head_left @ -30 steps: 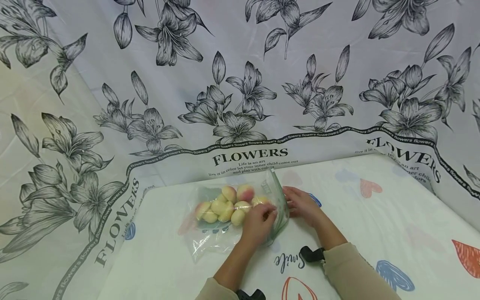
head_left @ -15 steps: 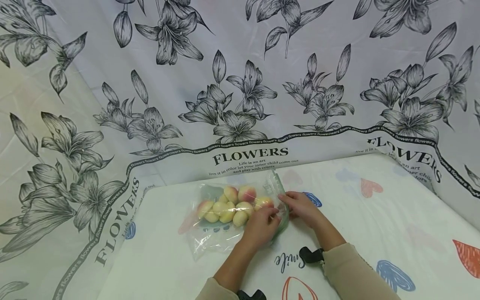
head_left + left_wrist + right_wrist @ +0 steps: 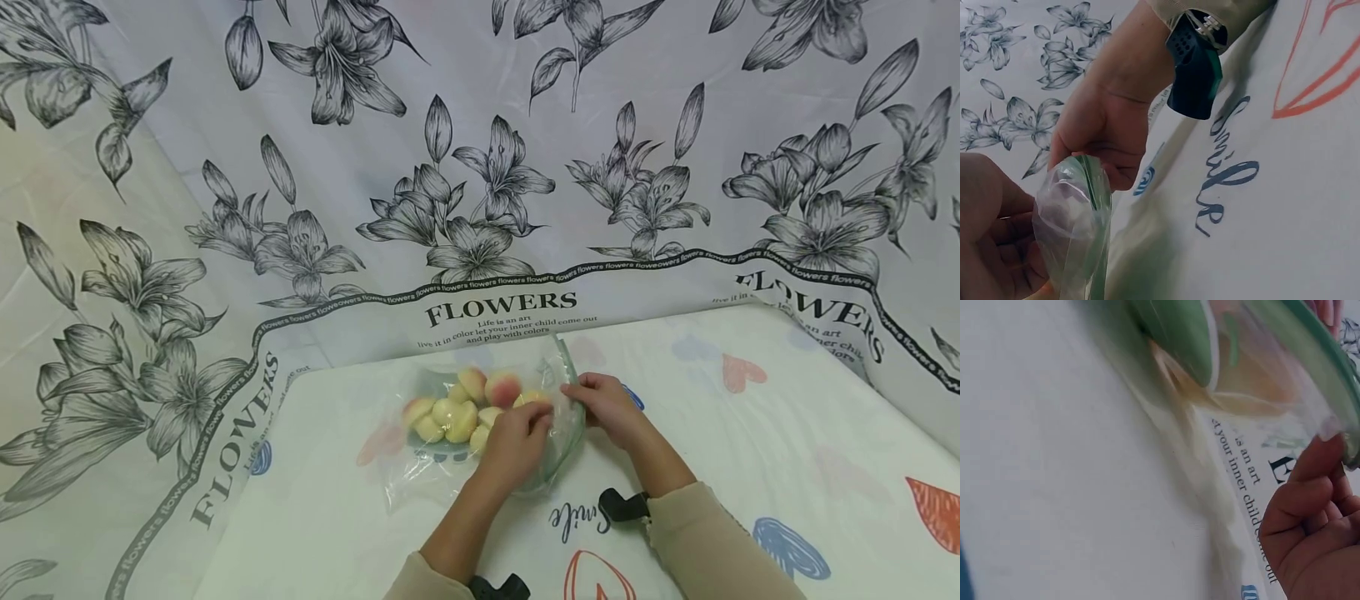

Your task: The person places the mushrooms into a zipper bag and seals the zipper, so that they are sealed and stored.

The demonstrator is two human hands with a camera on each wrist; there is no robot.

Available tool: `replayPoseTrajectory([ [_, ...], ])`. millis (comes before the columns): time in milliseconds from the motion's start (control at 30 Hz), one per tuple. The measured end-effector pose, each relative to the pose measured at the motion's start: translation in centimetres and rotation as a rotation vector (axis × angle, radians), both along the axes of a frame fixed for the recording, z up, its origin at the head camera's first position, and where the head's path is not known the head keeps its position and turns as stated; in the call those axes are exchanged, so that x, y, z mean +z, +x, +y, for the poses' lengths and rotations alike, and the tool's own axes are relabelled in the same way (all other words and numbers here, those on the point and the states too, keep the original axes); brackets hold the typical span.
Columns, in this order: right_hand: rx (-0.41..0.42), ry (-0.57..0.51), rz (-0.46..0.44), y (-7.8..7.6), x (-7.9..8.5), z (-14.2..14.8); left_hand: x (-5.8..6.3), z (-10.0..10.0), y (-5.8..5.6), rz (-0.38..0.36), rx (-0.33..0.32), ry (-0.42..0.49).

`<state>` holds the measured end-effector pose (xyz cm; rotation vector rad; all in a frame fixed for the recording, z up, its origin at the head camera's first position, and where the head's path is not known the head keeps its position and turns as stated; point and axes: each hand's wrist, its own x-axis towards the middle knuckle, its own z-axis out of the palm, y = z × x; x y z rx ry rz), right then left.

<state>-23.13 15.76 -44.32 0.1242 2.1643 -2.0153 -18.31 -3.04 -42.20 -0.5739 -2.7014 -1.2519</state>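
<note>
A clear zip bag [image 3: 551, 379] with a green zip edge [image 3: 577, 425] lies on the table, its mouth to the right. Inside are several yellow and pink peaches [image 3: 457, 417] on a greenish tray [image 3: 429, 450]. My left hand [image 3: 513, 446] pinches the film near the mouth, its wrist over the bag's near side. With thumb and finger, my right hand [image 3: 615, 412] grips the zip edge; the right wrist view shows this right hand [image 3: 1319, 531] close up. In the left wrist view the film bulges beside my left hand [image 3: 994, 231], partly hiding its fingertips.
A white cloth [image 3: 750, 433] printed with hearts and writing covers the table. Behind it hangs a curtain [image 3: 637, 83] with black flower drawings. Dark wrist devices [image 3: 624, 508] sit at both cuffs.
The peaches and bag have shifted slightly to the right. The bag's green edge now stands more upright. My left hand has moved slightly; my right hand's fingers have closed on the zip edge.
</note>
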Motion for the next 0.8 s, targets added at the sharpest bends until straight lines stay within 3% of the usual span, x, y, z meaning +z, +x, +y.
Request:
replayPoseTrajectory([
  [167, -0.018, -0.014, -0.021, 0.0, -0.1, -0.1, 0.0, -0.3, -0.3, 0.059, 0.021, -0.056],
  [433, -0.036, 0.036, -0.046, -0.2, -0.5, -0.1, -0.8, -0.3, -0.5, -0.048, 0.060, -0.230],
  [667, -0.020, 0.053, -0.073, -0.3, -0.7, 0.0, -1.0, -0.2, -0.1, -0.081, 0.137, -0.342],
  [800, -0.020, 0.061, -0.070, -0.5, -1.0, 0.0, -0.9, -0.5, -0.1, -0.077, 0.119, -0.360],
])
